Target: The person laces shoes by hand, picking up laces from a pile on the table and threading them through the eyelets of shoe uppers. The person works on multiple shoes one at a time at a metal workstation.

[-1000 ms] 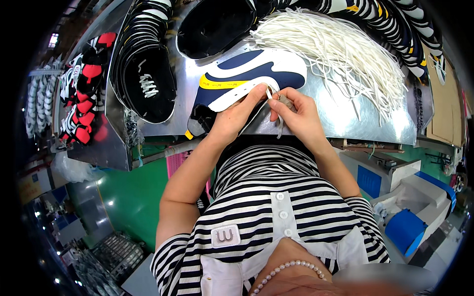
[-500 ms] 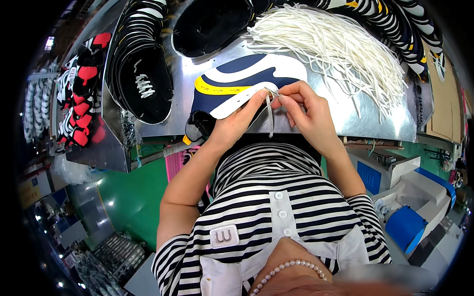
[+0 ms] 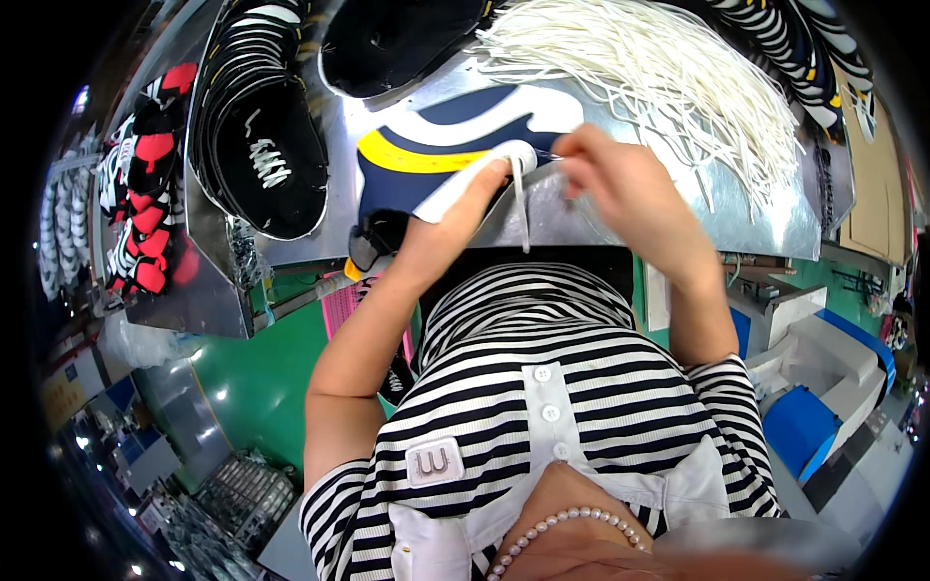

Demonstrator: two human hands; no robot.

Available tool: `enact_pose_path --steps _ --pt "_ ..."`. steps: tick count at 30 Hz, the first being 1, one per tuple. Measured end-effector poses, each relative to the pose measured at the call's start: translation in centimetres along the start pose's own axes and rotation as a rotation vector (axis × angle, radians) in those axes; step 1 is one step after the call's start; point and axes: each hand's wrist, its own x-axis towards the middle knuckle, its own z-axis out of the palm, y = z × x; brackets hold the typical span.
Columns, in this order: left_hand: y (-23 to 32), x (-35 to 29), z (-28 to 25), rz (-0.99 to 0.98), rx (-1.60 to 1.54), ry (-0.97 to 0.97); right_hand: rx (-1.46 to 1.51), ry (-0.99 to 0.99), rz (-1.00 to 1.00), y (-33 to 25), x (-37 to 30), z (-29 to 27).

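Note:
A navy, white and yellow shoe upper (image 3: 397, 184) lies over the near edge of the metal table. My left hand (image 3: 453, 218) is closed on its white eyelet strip, thumb on top. A white shoelace (image 3: 521, 208) hangs from the strip's tip down past the table edge. To the right of the strip, my right hand (image 3: 625, 189) is raised with its fingers drawn together, smeared by motion. A thin strand runs from the strip's tip to these fingers, which appear to pinch the shoelace.
A big pile of white shoelaces (image 3: 659, 87) spreads at the back right of the metal table (image 3: 581, 218). Nested black shoe uppers (image 3: 266, 160) stand to the left, another black upper (image 3: 387, 48) behind. More striped uppers (image 3: 794, 58) line the far right.
My right hand has moved right and slightly up, away from the strip's tip. My left hand keeps its hold on the upper, which appears slightly farther left.

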Motion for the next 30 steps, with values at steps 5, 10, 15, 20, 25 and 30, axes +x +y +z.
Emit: enact_pose_path --steps 5,10,15,20,25,30 --pt "1.6 1.9 -0.4 -0.084 -0.144 -0.036 0.198 0.334 -0.061 4.4 1.6 -0.4" --pt "1.1 4.1 -2.6 -0.165 0.207 -0.004 0.773 0.259 0.154 3.9 4.2 2.0" --pt "4.1 2.3 -2.6 0.092 0.968 -0.305 0.767 0.331 0.226 6.7 6.1 2.2" --pt "1.8 1.0 -2.3 0.323 0.880 -0.042 0.602 0.215 0.145 5.5 2.1 3.4" --pt "3.6 0.6 -0.9 0.423 0.881 0.026 0.334 -0.027 0.079 4.3 0.8 5.4" --pt "8.8 0.9 -4.2 0.380 0.724 0.287 -0.026 -0.235 -0.135 7.5 -7.3 4.3"
